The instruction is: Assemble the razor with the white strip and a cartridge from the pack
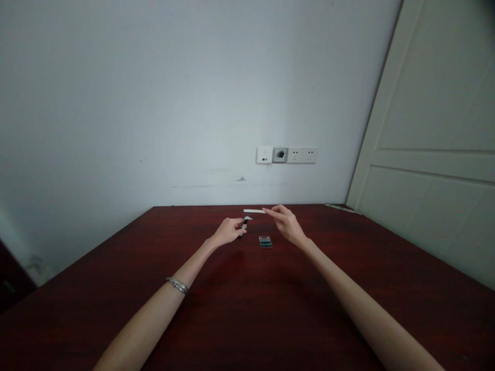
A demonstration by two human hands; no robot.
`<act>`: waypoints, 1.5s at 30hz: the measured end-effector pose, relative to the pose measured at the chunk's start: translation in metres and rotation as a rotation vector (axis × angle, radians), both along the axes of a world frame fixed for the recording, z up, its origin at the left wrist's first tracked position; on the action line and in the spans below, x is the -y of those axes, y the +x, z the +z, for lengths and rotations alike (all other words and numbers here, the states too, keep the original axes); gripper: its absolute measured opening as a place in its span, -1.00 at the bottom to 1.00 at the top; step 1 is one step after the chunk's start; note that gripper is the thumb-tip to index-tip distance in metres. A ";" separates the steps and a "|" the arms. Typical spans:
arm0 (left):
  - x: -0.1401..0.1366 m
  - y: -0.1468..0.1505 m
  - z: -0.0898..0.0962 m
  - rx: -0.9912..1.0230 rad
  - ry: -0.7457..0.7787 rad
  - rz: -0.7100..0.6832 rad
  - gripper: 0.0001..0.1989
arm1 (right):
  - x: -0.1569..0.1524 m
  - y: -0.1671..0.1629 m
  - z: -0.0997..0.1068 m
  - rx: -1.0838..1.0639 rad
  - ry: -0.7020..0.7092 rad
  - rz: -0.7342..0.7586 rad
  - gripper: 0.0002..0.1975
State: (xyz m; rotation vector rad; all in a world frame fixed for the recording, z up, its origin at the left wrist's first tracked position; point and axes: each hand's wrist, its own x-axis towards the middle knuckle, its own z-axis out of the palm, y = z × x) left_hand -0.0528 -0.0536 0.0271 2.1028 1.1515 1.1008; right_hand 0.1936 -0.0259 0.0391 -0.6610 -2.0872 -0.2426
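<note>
My left hand [228, 232] pinches a small black, grey and white tool [244, 226] by its narrow body, with a pale head at the top end. My right hand [285, 221] grips one end of a slim white stick [254, 211], which points left just above the tool's head. A gap shows between the stick and the tool. On the table between my hands lies a small, clear, flat case [265, 241] with dark green bands inside. Fine details of the tool are too small to make out.
The dark red wooden table [247, 319] reaches back to a white wall [216, 103]. Sockets and switch plates [296, 155] are set in the wall. A pale panelled door [433, 180] stands at the right. My left wrist wears a silver bracelet [178, 285].
</note>
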 end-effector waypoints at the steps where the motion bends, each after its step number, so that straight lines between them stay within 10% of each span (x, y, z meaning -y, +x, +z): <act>1: 0.000 0.000 0.000 -0.006 0.009 0.006 -0.85 | 0.001 -0.002 0.000 0.010 0.002 0.009 -0.54; 45: -0.004 -0.006 0.004 0.055 -0.078 0.037 -0.85 | 0.002 0.004 -0.004 -0.014 0.188 -0.106 -0.51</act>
